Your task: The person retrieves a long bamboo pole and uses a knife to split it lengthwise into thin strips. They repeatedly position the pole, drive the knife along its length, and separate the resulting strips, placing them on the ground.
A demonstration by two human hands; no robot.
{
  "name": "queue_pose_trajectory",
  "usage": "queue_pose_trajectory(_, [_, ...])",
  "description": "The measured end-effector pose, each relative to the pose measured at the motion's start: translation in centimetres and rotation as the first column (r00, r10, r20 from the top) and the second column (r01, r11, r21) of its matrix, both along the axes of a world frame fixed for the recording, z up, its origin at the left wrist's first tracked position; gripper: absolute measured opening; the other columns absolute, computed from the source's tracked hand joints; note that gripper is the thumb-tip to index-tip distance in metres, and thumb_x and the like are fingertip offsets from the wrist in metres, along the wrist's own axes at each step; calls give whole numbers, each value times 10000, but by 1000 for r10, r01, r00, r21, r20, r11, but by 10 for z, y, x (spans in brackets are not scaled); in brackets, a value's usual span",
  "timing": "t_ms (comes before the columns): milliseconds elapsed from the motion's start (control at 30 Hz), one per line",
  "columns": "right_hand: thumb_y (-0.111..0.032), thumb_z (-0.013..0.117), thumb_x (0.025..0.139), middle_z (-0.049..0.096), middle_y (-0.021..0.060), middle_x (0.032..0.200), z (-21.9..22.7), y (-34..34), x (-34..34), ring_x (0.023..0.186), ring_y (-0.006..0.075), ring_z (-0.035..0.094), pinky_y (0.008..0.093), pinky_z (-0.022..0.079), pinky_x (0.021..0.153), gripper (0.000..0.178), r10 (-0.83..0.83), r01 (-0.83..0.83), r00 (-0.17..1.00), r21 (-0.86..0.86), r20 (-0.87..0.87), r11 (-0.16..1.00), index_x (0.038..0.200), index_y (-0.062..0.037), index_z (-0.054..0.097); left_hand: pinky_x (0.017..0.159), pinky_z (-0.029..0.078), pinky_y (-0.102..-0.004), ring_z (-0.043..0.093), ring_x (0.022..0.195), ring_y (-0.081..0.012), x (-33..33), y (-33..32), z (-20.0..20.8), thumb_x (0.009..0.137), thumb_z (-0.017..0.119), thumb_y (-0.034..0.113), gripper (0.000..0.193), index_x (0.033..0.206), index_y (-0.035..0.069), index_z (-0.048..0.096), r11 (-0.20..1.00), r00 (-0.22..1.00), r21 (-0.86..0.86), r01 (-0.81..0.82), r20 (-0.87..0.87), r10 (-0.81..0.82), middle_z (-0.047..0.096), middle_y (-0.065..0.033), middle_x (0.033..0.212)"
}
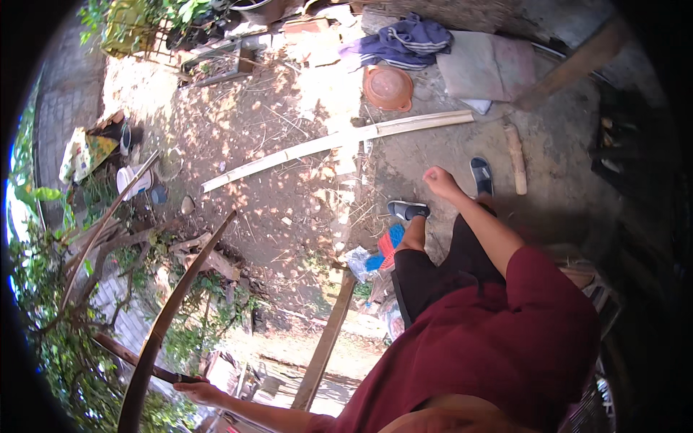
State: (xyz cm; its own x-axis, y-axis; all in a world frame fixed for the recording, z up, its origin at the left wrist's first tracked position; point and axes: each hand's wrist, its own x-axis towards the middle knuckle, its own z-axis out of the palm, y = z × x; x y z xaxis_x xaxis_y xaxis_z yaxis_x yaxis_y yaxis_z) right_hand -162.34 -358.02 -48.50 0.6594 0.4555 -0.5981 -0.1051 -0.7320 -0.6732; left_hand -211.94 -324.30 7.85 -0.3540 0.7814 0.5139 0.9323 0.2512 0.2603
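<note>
While clamping a dark stick (117,349) in the left hand (201,392), lower left, probably out wide for clearance, can't tell the grip of the right hand (440,182) mid-frame

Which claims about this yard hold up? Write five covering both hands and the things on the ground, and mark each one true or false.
1. The left hand holds a dark stick-like piece. True.

2. The orange-brown basin lies near the crumpled blue cloth. True.

3. The right hand is gripping the rim of the basin. False: it is apart from the basin, and nothing shows in its grasp.

4. The long pale strip stands upright. False: it lies across the ground.

5. A short piece of pale wood lies to the right of the sandals in the picture. True.
</note>
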Motion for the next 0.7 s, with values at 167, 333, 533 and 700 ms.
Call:
queue_pose_trajectory(167, [-340,692,845,650,239,1198,-195,-184,145,1129,397,613,442,473,983,459,-28,48,998,-444,51,895,1142,3,623,428,415,-359,509,439,-204,51,-43,-35,1001,216,697,832,668,18,562,994,996,104,-32,-79,40,522,-59,541])
queue_pose_trajectory(333, [-356,663,799,588,259,1298,-321,-307,232,1197,427,584,493,466,1037,723,76,-101,995,-834,-72,542,1384,8,445,386,403,-302,490,410,-173,43,-121,-89,930,200,798,845,621,69,496,944,980,269,-192,-4,200,482,-44,490])
queue_pose_trajectory(533, [-450,846,671,591,230,1316,-417,-392,261,1208,353,598,476,465,1041,911,7,126,991,-934,137,334,1406,-58,475,424,423,-335,487,421,-206,73,-157,-152,911,82,814,914,586,78,517,869,934,378,-320,-31,357,483,-47,477])
queue_pose_trajectory(700, [-449,827,718,546,187,1402,-439,-405,268,1230,340,585,457,449,1052,898,-137,-55,984,-919,-118,391,1433,-56,452,443,436,-342,496,428,-211,83,-130,-162,909,73,815,927,591,75,531,900,972,386,-205,-27,233,490,-48,478])
